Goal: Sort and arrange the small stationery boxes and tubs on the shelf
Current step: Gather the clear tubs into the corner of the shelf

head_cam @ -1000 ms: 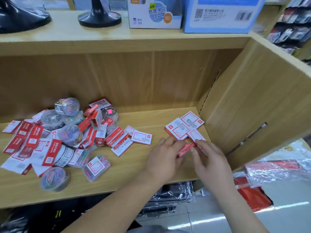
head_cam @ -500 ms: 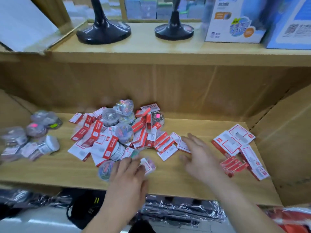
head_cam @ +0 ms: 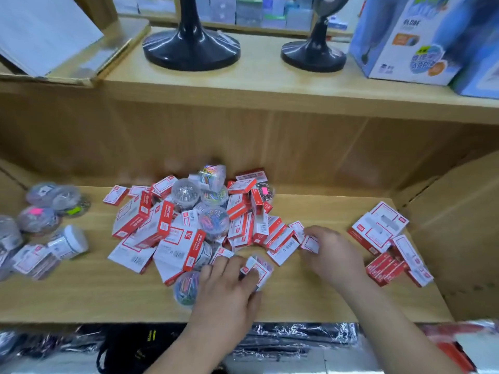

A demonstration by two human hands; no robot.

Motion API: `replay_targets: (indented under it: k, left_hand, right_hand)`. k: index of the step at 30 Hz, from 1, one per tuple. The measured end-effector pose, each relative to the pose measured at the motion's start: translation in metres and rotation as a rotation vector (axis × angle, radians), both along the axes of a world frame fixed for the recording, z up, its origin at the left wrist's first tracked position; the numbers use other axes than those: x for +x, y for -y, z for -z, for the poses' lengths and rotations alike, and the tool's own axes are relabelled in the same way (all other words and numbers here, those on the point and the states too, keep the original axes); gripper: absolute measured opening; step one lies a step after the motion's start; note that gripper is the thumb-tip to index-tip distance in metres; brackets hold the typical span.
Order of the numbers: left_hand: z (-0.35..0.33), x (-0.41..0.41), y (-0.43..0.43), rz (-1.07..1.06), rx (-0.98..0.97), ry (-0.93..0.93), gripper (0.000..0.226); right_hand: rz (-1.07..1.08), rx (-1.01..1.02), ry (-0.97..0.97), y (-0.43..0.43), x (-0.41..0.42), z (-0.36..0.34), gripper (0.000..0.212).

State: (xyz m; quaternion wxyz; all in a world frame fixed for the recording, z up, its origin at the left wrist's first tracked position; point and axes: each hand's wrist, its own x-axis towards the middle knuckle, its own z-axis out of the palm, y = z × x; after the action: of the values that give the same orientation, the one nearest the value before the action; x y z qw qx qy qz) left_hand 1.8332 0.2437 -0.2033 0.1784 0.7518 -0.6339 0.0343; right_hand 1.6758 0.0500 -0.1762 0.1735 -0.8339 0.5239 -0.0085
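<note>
a flat box [head_cam: 310, 242] is being pinched by the right hand [head_cam: 332, 255] at the right edge of the pile [head_cam: 189, 225], a small box [head_cam: 258, 268] gripped by the left hand [head_cam: 229, 290] at its front; sorted boxes [head_cam: 378, 233] are lying right of the pile, nearer the right hand.

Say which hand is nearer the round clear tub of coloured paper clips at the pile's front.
Left. Left hand, gripping a clear labelled box, is just right of the tub; right hand, pinching a white box, farther right.

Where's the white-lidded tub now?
Head view: the white-lidded tub sits at the left end of the shelf, in front of the pink-labelled tub, left of the central pile.
</note>
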Motion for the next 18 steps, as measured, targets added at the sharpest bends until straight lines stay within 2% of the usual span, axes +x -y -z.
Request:
replay_targets:
  k: [2, 5, 8, 11, 14, 18]
  left_hand:
    - [0.001, -0.002, 0.001, -0.008, -0.003, -0.003, 0.031]
    - [0.001, -0.004, 0.003, -0.031, 0.030, -0.003, 0.033]
    - [0.000, -0.007, 0.005, -0.044, 0.068, 0.020, 0.038]
    - [-0.006, -0.012, 0.010, -0.084, 0.096, 0.033, 0.036]
    - [-0.019, -0.019, 0.017, -0.109, 0.069, -0.039, 0.031]
    - [-0.025, -0.032, 0.038, -0.047, 0.051, -0.105, 0.041]
  right_hand:
    - [0.037, 0.002, 0.007, 0.003, 0.004, -0.003, 0.032]
    - [0.055, -0.025, 0.020, 0.008, 0.014, -0.006, 0.040]
    - [0.060, -0.021, 0.048, 0.015, 0.025, -0.007, 0.034]
    - [0.003, 0.017, 0.003, 0.027, 0.031, -0.010, 0.031]
    - [-0.063, 0.050, -0.042, 0.038, 0.030, -0.014, 0.025]
    - [-0.111, 0.097, 0.019, 0.048, 0.021, -0.017, 0.038]
